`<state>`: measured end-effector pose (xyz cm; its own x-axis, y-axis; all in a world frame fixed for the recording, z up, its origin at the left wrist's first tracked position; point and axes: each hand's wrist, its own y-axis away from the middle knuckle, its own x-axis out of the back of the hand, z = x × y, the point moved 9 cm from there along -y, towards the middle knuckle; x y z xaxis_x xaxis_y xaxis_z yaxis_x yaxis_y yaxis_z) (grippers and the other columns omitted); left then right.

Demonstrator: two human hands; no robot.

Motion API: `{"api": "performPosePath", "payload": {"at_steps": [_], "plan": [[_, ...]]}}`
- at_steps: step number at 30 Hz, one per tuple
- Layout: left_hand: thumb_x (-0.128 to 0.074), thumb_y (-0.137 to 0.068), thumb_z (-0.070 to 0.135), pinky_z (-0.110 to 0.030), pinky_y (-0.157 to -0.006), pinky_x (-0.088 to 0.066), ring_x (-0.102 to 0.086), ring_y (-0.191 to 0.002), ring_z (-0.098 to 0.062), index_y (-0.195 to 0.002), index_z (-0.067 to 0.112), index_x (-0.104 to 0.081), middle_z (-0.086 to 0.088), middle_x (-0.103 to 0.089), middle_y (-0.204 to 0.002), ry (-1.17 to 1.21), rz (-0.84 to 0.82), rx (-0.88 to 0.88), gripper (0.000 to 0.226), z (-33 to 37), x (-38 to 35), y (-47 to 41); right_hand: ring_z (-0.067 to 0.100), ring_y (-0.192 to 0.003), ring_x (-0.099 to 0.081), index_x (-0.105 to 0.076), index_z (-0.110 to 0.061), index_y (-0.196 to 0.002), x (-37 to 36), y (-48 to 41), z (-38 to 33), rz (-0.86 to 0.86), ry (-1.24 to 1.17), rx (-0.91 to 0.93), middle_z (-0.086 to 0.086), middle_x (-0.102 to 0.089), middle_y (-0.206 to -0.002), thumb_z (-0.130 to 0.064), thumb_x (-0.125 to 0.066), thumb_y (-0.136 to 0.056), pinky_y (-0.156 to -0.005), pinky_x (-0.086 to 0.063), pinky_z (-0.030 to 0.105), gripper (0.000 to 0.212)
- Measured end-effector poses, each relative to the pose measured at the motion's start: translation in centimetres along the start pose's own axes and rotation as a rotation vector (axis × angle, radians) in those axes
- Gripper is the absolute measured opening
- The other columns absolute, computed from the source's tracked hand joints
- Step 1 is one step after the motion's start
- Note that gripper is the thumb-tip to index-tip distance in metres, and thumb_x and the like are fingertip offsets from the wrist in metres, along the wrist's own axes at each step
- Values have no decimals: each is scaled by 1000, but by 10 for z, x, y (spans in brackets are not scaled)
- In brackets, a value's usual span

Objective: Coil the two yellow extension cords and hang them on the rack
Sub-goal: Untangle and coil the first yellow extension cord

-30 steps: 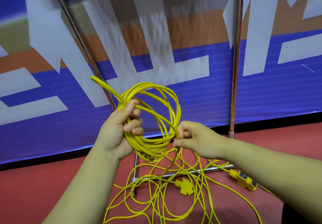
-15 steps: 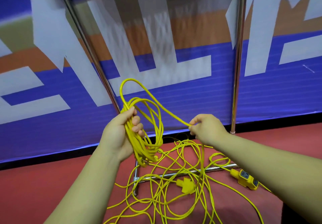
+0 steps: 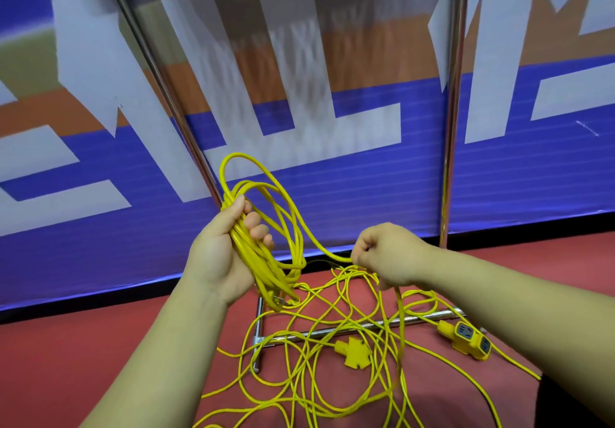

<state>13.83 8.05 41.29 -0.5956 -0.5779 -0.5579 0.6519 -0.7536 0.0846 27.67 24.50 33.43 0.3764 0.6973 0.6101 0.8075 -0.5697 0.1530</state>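
Head view: left hand (image 3: 222,254) grips the coil (image 3: 266,228) of yellow cord, loops held upright in front of the banner (image 3: 100,94). Right hand (image 3: 387,256) pinches a strand (image 3: 319,244) running from the coil. Loose cord (image 3: 316,377), plug (image 3: 352,351) and socket block (image 3: 467,339) lie on red floor (image 3: 66,361), over the rack (image 3: 449,128) base bars.

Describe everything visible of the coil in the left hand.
The coil is thin, glossy yellow cord, plastic-looking, gathered into several uneven loops. The left hand grips the bunched strands, fingers curled round them, holding it upright. One loop stands taller than the rest. A strand runs from it to the right hand, which pinches it, then drops to the floor.
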Motion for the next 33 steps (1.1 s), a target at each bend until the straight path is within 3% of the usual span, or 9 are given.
{"api": "performPosePath", "payload": {"at_steps": [3, 6, 9, 11, 16, 20, 23, 27, 33], "plan": [[-57, -88, 34, -18, -44, -39, -38, -42, -4, -82, 18, -59, 8, -38, -56, -11, -6, 30, 17, -4, 0, -1, 14, -56, -57, -69, -7, -92, 2, 1, 7, -9, -365, -76, 8, -65, -75, -2, -56, -91, -59, -59, 33, 14], [-56, -91, 39, -17, -42, -37, -35, -39, -3, -83, 18, -61, 9, -34, -53, -8, -55, 96, 22, -13, -5, 0, 18, -61, -62, -66, -9, -103, 12, -2, 8, 85, -552, -75, 17, -69, -83, -1, -58, -91, -68, -60, 38, 17], [-56, -90, 41, -16, -40, -36, -34, -36, -2, -83, 19, -58, 9, -34, -50, 33, -155, 148, 23, -15, -21, 5, 15, -54, -65, -66, -14, -99, 36, -11, 15, 288, -398, -54, 15, -73, -76, -5, -60, -90, -55, -57, 30, 14], [-56, -91, 40, -15, -40, -36, -36, -36, -2, -81, 19, -59, 9, -36, -49, 49, -233, 138, 23, -11, -33, 9, 10, -46, -64, -69, -18, -91, 41, -16, 22, 304, -200, -78, 8, -73, -65, -8, -61, -87, -47, -50, 24, 13], [-48, -94, 38, -16, -44, -41, -38, -40, -2, -76, 21, -55, 10, -38, -52, 47, -221, 26, 26, 2, -41, 14, 0, -43, -56, -76, -19, -83, 3, -14, 11, -39, 185, 34, -3, -70, -60, -18, -66, -87, -45, -41, 14, 11], [-55, -88, 30, -22, -48, -48, -44, -46, -7, -80, 18, -51, 6, -43, -58, -81, -78, -77, 15, 5, -25, 8, -2, -52, -56, -78, -21, -94, -6, 5, -22, -180, 238, 182, -17, -67, -62, -14, -65, -87, -59, -48, 17, 17], [-57, -93, 21, -26, -48, -48, -45, -47, -11, -84, 14, -53, 0, -49, -64, -260, 0, -120, 12, 0, -12, 2, 7, -67, -64, -75, -29, -107, -1, 19, -39, -203, 267, 257, -7, -73, -82, -13, -62, -85, -67, -52, 23, 31], [-56, -96, 9, -26, -43, -45, -43, -42, -12, -94, 8, -57, -10, -69, -86, -489, -7, -79, 3, -22, -11, 1, -4, -62, -59, -71, -25, -108, 7, 26, -50, -128, 70, 311, -6, -70, -82, -6, -69, -85, -61, -45, 11, 30], [-56, -95, 2, -25, -42, -44, -40, -40, -11, -103, 5, -56, -20, -73, -106, -514, -105, 88, 9, -57, -20, 0, 16, -68, -67, -66, -20, -89, 26, 28, -52, -36, -211, 336, 5, -75, -76, -2, -77, -80, -72, -56, 48, 23]]}}
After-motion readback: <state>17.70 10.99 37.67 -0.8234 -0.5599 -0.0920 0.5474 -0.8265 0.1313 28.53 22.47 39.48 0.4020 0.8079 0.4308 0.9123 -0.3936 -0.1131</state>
